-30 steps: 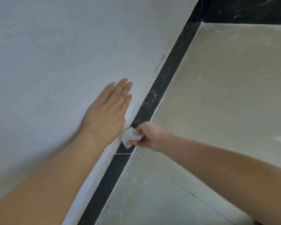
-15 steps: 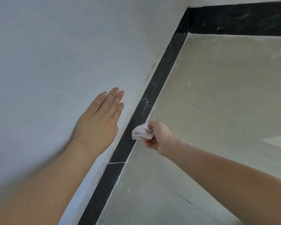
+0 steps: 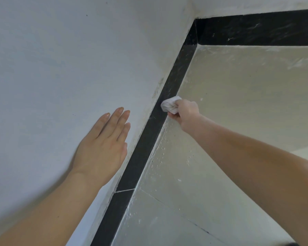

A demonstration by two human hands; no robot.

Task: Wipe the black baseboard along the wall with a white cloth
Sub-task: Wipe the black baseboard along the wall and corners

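Baseboard [image 3: 150, 137] is getting there: the right hand [image 3: 186, 114], clenched around the bunched white cloth [image 3: 170, 105], has slid it further up the strip toward the corner while the left hand [image 3: 103, 148] stays flat on the wall [image 3: 60, 68], so only that last stretch looks unwiped.

Crumpled white cloth [image 3: 170, 105] pressed against glossy black baseboard [image 3: 149, 137], which runs diagonally to the corner.
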